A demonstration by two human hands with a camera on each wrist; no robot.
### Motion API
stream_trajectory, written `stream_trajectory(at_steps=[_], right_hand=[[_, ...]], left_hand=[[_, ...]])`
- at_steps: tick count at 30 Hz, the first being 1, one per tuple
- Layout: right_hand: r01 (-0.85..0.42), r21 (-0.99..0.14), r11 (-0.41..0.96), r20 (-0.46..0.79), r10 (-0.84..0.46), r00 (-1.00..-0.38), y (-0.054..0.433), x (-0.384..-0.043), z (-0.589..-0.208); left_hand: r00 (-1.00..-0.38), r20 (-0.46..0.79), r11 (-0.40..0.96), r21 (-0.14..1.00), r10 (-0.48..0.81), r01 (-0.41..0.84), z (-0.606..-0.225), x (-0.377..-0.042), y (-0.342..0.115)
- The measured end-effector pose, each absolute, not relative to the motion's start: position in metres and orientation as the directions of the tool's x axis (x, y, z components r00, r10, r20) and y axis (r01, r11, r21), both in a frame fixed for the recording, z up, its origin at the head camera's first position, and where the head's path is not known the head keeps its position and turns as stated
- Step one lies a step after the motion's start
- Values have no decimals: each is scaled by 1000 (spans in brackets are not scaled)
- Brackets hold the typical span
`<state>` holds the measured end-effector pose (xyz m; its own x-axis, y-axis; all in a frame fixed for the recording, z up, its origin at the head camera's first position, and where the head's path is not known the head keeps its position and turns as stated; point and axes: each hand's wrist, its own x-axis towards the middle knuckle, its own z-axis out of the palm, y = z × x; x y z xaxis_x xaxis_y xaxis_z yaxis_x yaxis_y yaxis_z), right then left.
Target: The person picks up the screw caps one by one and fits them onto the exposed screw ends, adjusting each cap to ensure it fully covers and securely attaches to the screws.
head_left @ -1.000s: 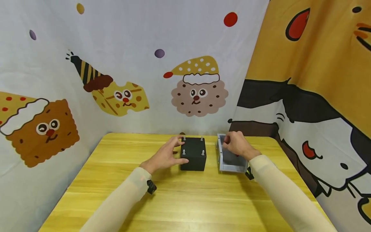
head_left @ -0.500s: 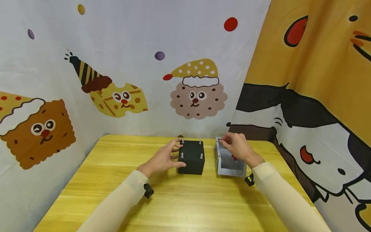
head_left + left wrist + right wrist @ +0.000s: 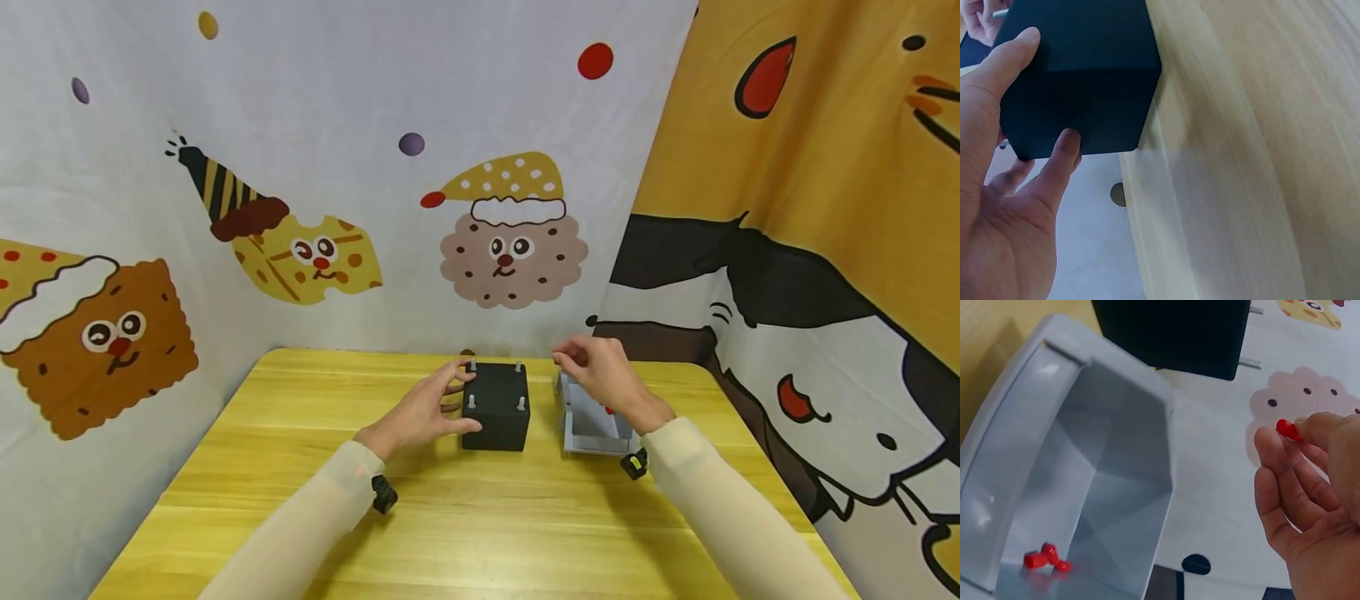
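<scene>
**Not far along yet, it seems**

Starting from the left, we see the left hand with its thumb and fingers spread around a black block, holding it on the table. Four small pale posts stick up from the top of the block. We see nothing red on any of them. To the right, with a gap between, sits the grey bin. At its far left corner, up above it, is the right hand. Its thumb and finger pinch one little red piece. So one piece is out of the bin. The other red pieces, three as far as we can count, lie on the bottom of the bin. We think most of the work is left.

The left wrist view shows us a fingertip at the side of the block that the head view mostly hides. The head view shows us all four posts at once, but there we cannot make out the pinched piece. The right wrist view shows it clearly. It also lets us peek inside the bin, where the head view gives us only a tiny red spot.
</scene>
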<state>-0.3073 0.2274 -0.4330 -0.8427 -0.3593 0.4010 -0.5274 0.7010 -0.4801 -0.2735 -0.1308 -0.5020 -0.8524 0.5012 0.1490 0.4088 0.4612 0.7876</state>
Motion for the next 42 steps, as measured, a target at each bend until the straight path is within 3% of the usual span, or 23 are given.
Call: stream_trajectory(at_steps=[16, 42], right_hand=[[-592, -514, 621, 420, -419, -805, 192, -305, -424], [-669, -444, 596, 378, -553, -743, 155, -318, -412]], left_hand=[[-851, 173, 481, 761, 496, 435, -507, -277, -132], [-840, 177, 455, 773, 513, 441, -510, -281, -131]])
